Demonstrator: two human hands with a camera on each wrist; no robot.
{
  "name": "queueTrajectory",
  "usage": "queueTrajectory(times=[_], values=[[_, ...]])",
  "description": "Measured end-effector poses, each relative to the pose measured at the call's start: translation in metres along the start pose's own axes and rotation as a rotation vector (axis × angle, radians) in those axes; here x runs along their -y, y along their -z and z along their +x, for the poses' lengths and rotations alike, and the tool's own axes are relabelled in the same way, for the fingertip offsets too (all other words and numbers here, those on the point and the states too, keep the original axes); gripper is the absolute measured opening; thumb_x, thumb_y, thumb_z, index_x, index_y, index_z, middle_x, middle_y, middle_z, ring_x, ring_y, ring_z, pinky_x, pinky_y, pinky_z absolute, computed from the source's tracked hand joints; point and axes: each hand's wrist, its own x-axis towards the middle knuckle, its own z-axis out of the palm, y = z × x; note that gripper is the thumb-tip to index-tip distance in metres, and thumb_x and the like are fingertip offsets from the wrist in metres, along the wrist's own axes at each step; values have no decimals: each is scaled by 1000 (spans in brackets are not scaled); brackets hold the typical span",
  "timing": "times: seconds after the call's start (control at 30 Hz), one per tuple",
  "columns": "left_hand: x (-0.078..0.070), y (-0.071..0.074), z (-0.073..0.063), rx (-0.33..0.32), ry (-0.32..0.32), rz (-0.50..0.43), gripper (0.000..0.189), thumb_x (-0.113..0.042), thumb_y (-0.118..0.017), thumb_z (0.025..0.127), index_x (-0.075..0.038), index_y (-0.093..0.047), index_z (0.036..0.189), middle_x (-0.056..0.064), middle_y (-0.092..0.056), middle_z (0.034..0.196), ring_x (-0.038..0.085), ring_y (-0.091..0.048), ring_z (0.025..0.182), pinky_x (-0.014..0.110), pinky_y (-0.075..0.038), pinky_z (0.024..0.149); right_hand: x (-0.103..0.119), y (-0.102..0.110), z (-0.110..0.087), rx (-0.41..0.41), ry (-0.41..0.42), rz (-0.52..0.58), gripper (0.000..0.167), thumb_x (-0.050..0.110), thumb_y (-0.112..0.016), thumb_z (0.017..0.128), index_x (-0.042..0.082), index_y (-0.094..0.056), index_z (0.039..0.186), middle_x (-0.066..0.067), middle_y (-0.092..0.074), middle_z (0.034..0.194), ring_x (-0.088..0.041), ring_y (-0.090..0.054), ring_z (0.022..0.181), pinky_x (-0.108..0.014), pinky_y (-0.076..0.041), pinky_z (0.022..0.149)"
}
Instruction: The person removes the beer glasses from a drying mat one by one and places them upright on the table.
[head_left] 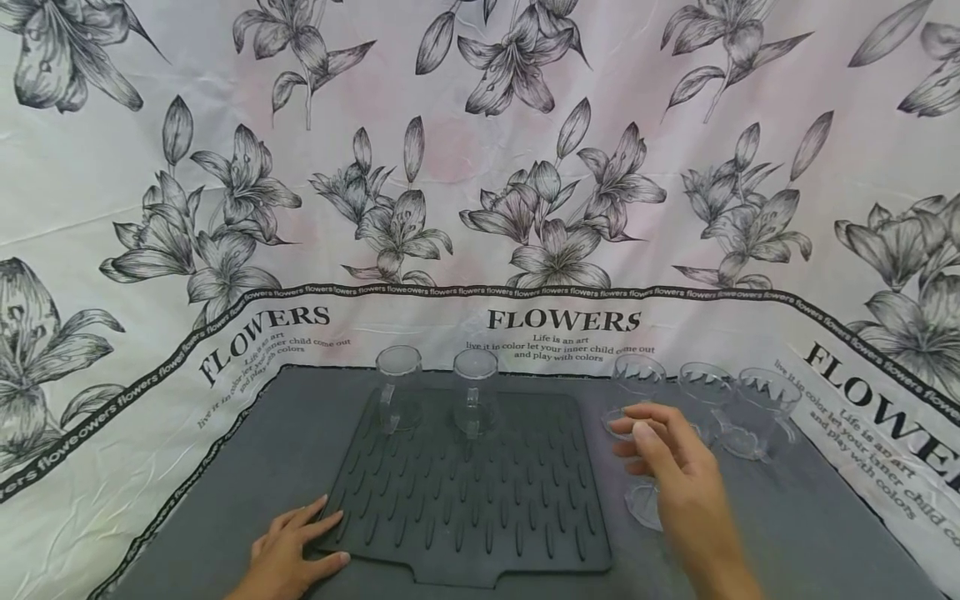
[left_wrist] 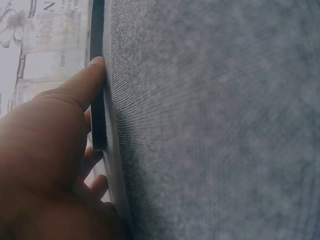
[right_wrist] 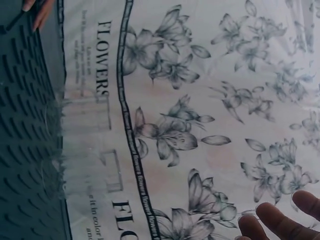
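Observation:
My left hand (head_left: 288, 550) rests at the front left corner of a dark ridged drying mat (head_left: 525, 483), with fingers spread along its edge. In the left wrist view, the thumb (left_wrist: 82, 82) touches the mat's thin edge (left_wrist: 98, 127). My right hand (head_left: 678, 475) is over the right side, its fingers loosely bent right by a clear glass mug (head_left: 642, 507) that it partly hides. In the right wrist view, the fingertips (right_wrist: 270, 220) are apart, with no mug seen between them. Two clear mugs, one left (head_left: 399, 392) and one right (head_left: 476, 392), stand on the mat's back part.
Behind the right hand are more clear mugs, including one at the back (head_left: 639, 375), one in the middle (head_left: 705, 383) and one at far right (head_left: 765, 408). A grey cloth (head_left: 247, 467) covers the table. A flower-printed curtain (head_left: 450, 183) rises behind.

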Motion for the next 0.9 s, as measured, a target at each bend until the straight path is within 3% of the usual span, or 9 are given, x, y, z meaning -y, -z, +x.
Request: queueTrajectory(times=[0.13,0.3,0.6,0.9], values=[[-1,2,-1,-8,-4,9,69,-55,-77,73,-16,-65,130,13,-44,145,40,-35,127,69,-26,87,-11,-15,14,51,12,72,28,24,-41,106,8,-56,123,-10,-63,111,-27,-63,93,-33,-52,75],[-2,3,-1,-5,-14,7,69,-55,-77,74,-16,-65,130,13,-43,145,41,-33,128,70,-24,87,-26,-34,30,135,-29,153,30,27,-43,105,10,-56,126,-12,-61,115,-33,-61,95,-40,-53,76],[-3,0,0,9,3,-10,70,-55,-77,73,-16,-64,130,14,-42,146,41,-33,128,69,-24,88,-56,-67,54,236,-169,212,37,41,-46,102,19,-55,131,-15,-58,119,-37,-60,99,-48,-52,78],[-1,-1,2,5,12,11,71,-55,-78,72,-16,-65,130,15,-43,145,41,-34,127,68,-26,87,-100,-111,73,279,-299,277,52,51,-47,99,12,-53,134,-17,-57,120,-37,-62,95,-50,-53,72]])
